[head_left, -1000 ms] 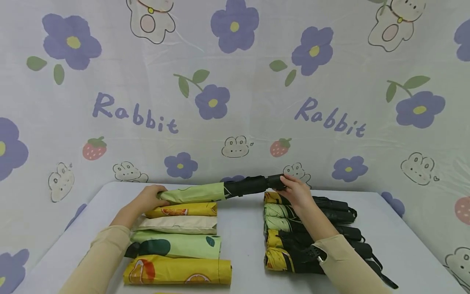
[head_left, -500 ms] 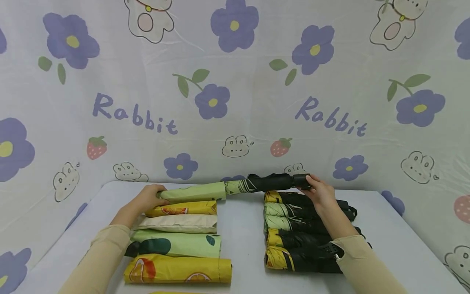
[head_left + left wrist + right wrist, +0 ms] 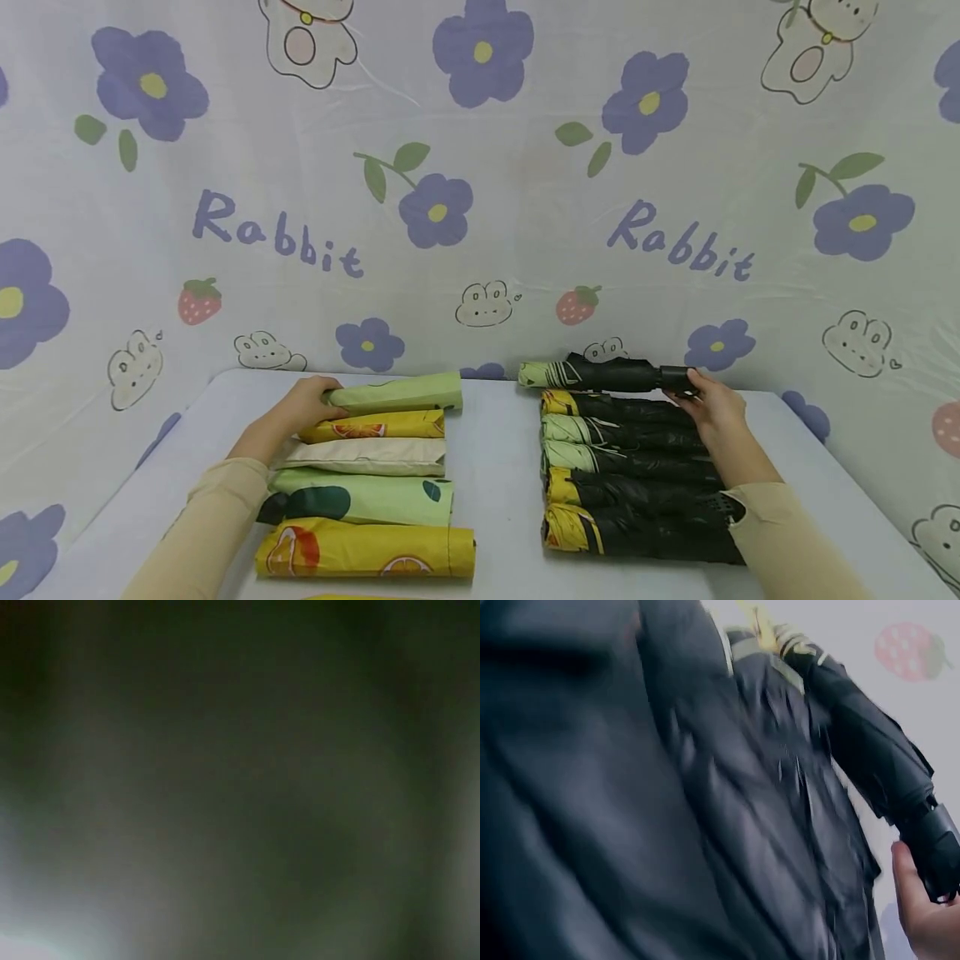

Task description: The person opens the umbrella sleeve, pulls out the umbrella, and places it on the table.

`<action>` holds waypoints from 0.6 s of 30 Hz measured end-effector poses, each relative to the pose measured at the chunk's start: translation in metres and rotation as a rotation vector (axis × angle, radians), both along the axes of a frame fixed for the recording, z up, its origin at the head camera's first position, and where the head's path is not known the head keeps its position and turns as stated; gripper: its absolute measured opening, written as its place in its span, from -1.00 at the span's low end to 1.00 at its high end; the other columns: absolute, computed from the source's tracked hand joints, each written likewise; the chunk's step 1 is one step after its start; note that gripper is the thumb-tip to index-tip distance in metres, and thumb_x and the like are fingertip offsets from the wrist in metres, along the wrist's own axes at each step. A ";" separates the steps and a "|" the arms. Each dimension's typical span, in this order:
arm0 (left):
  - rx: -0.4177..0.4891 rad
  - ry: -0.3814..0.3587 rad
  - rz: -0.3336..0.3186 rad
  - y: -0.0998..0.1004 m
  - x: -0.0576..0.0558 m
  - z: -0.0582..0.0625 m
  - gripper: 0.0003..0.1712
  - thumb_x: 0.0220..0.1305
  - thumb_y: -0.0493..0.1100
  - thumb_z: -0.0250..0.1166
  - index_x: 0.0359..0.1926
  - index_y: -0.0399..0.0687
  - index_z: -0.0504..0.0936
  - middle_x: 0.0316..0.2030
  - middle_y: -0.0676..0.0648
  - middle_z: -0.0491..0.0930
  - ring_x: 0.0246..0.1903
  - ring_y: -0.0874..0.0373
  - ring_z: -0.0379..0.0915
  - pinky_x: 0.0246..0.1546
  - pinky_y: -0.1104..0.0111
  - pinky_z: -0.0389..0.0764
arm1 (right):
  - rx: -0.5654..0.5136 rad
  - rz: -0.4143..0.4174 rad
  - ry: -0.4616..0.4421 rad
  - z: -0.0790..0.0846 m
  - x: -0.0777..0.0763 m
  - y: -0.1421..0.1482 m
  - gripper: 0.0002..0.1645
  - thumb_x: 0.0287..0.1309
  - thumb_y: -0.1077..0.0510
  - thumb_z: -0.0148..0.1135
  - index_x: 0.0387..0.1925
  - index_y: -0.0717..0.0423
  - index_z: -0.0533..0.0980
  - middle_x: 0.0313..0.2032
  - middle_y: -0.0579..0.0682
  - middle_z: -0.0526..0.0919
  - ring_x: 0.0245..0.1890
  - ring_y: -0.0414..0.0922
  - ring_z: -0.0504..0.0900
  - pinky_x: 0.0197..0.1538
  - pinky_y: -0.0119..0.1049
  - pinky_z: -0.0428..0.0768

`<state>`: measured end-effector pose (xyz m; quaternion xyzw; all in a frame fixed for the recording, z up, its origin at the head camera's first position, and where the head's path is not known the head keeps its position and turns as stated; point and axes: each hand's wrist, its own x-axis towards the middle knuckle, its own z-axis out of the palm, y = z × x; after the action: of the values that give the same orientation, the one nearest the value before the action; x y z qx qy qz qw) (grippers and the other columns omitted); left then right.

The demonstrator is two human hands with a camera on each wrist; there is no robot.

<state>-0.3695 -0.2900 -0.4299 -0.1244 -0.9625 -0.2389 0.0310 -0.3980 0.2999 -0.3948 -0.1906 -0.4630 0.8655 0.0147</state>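
By its black handle, a folded umbrella (image 3: pixel 615 374) with a black body and a pale green tip is held in my right hand (image 3: pixel 718 417). It lies level, just beyond the back of the right-hand row of umbrellas. My left hand (image 3: pixel 303 407) grips the left end of a light green umbrella sleeve (image 3: pixel 401 392), whose right end points toward the umbrella, with a gap between them. In the right wrist view, the thumb (image 3: pixel 909 889) presses along the handle (image 3: pixel 934 847). The left wrist view is too dark and blurred to make anything out.
Several folded black umbrellas (image 3: pixel 637 458) with yellow or green tips lie side by side on the right of the white table (image 3: pixel 498 500). On the left lie more sleeves: yellow with oranges (image 3: pixel 367 550), green (image 3: pixel 397 500) and cream (image 3: pixel 367 457). A patterned cloth (image 3: pixel 525 167) hangs behind.
My right hand has drawn the umbrella rightward, fully out of the green sleeve, to behind the row of umbrellas. The left hand has stayed in place with the sleeve.
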 end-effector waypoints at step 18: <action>-0.002 0.019 -0.004 -0.001 0.000 0.000 -0.71 0.16 -0.18 0.41 -0.15 -0.27 0.65 -0.25 -0.19 0.69 -0.24 0.00 0.57 -0.13 0.11 0.56 | -0.031 0.098 0.034 -0.014 -0.004 0.042 -0.89 0.26 0.31 0.17 -0.20 0.08 0.47 -0.46 -0.11 0.62 -0.40 -0.23 0.67 -0.24 -0.20 0.73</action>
<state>-0.3697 -0.2910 -0.4303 -0.1286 -0.9622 -0.2368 0.0394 -0.4020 0.3423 -0.4084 -0.1531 -0.4582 0.8753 -0.0226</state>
